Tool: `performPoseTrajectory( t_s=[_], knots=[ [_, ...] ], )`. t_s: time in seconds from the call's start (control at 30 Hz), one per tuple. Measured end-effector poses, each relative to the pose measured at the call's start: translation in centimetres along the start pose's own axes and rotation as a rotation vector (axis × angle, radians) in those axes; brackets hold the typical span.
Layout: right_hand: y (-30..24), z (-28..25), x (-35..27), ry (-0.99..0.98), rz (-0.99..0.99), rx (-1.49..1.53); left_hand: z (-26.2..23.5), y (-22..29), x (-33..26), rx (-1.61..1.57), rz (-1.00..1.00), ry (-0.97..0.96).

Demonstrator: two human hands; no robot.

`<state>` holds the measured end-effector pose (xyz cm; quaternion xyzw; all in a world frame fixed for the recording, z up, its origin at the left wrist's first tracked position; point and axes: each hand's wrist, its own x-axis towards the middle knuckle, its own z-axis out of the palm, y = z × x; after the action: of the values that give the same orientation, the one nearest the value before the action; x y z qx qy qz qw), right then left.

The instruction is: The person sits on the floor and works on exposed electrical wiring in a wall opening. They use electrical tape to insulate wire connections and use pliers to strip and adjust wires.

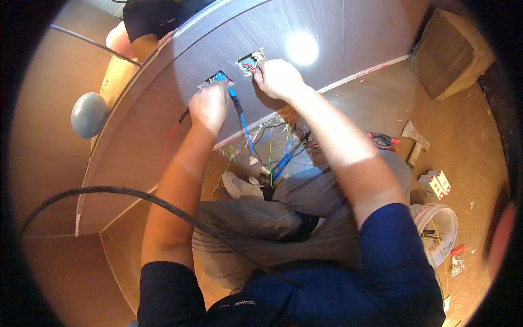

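Note:
My left hand [210, 106] is closed at the left wall box [204, 84], where several blue wires [220, 77] bunch above the knuckles. What its fingers hold is hidden. A blue lead with a black end [236, 103] hangs beside this hand, and a black piece with a thin red lead [177, 124] shows on its other side. My right hand [279, 79] pinches at the right wall box [261, 53], its fingertips against a red wire [249, 66]. Both boxes are set in a grey wood-grain panel [348, 32].
Wire scraps and a blue tool [281, 165] lie before my folded legs. To the right are red-handled pliers [385, 140], a hammer [417, 144], a white box [435, 184] and a bucket [455, 229]. A black cable [109, 189] arcs across. Another person's dark sleeve [144, 19] shows beyond the panel.

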<state>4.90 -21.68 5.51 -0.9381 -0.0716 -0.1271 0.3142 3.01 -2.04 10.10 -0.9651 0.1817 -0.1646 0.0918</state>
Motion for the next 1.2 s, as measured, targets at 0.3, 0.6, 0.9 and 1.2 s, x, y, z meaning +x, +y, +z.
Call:
performPoseTrajectory(
  t_s=[0.3, 0.6, 0.9, 1.2],
  knots=[
    [1.2, -0.5, 0.1, -0.058, -0.090, 0.025, -2.9, 0.0, -3.6, -0.201, 0.496, 0.310],
    [1.1, -1.5, 0.1, -0.104, -0.032, 0.386, -1.3, -3.3, -2.9, -0.843, -0.453, -0.490],
    [2.3, -3.1, -0.5, -0.193, -0.031, 0.518, -1.2, -2.0, 0.0, -1.076, -0.619, -0.635],
    [3.4, -4.9, -1.4, -0.293, -0.024, 0.454, 1.1, -0.4, -0.2, -2.333, -1.081, -0.594]
  ],
)
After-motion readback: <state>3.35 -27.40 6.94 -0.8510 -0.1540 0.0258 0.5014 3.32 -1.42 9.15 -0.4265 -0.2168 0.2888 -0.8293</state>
